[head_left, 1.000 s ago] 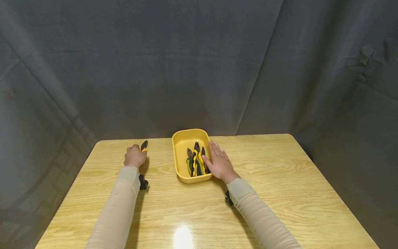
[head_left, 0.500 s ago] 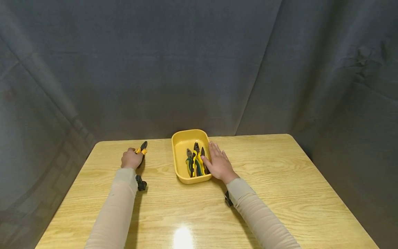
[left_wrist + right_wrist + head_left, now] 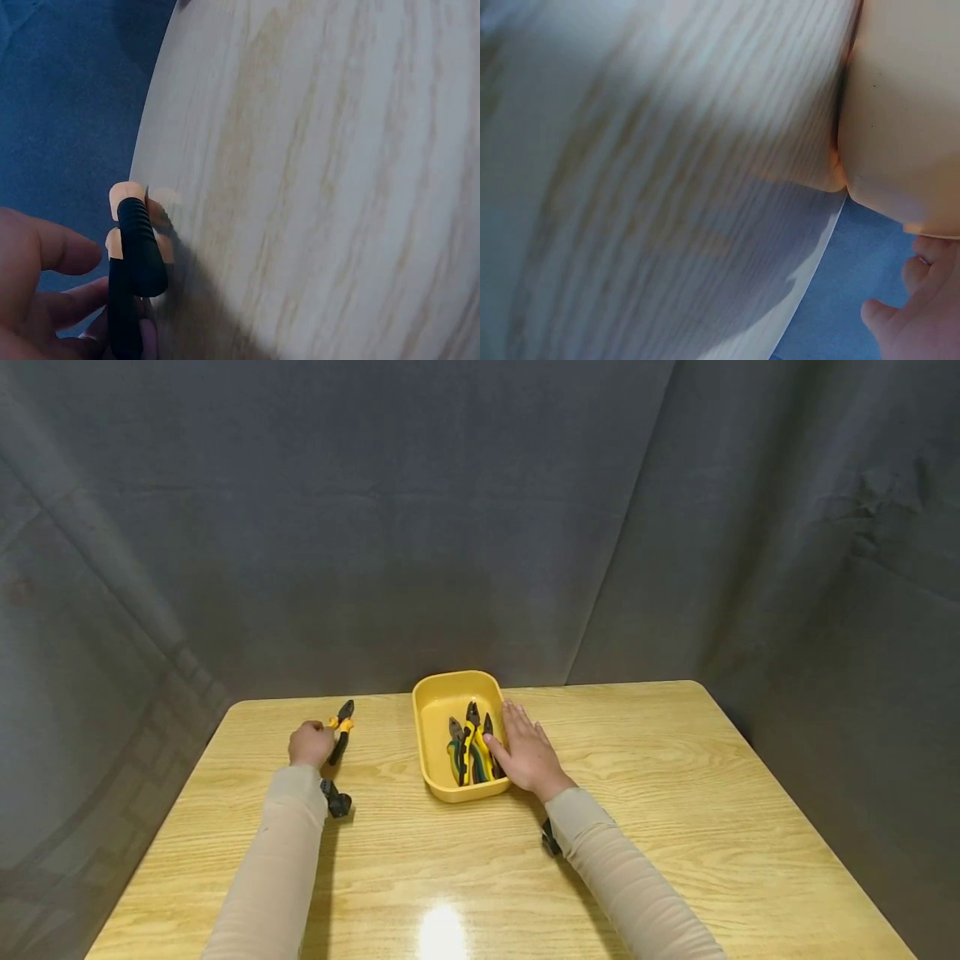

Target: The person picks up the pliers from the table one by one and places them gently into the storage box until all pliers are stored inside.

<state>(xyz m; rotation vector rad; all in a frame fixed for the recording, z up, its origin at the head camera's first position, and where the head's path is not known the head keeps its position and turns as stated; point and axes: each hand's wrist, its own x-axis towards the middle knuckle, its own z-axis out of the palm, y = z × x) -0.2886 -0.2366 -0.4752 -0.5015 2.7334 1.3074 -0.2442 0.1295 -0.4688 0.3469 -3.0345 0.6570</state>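
Observation:
Pliers with black-and-orange handles (image 3: 342,732) lie on the table at the left, dark jaws pointing away. My left hand (image 3: 311,743) is just left of them. In the left wrist view its thumb stands apart from the black handle (image 3: 144,255), while fingertips show beside and behind the lower handle. A yellow plastic box (image 3: 422,752) is at the middle of the table's far side. Along its right rim rests my right hand (image 3: 531,758), fingers straight, thumb over the edge. Inside are green-handled pliers (image 3: 454,762), yellow-and-black pliers (image 3: 468,750) and another pair partly behind my thumb.
The wooden table (image 3: 675,810) ends at the back close to a dark grey curtain (image 3: 480,527), which also hangs at both sides. Black wrist cameras are strapped near both cuffs.
My left hand has loosened from the pliers and drawn a little left, leaving them on the table with more of the handles showing. The right hand has stayed at the box.

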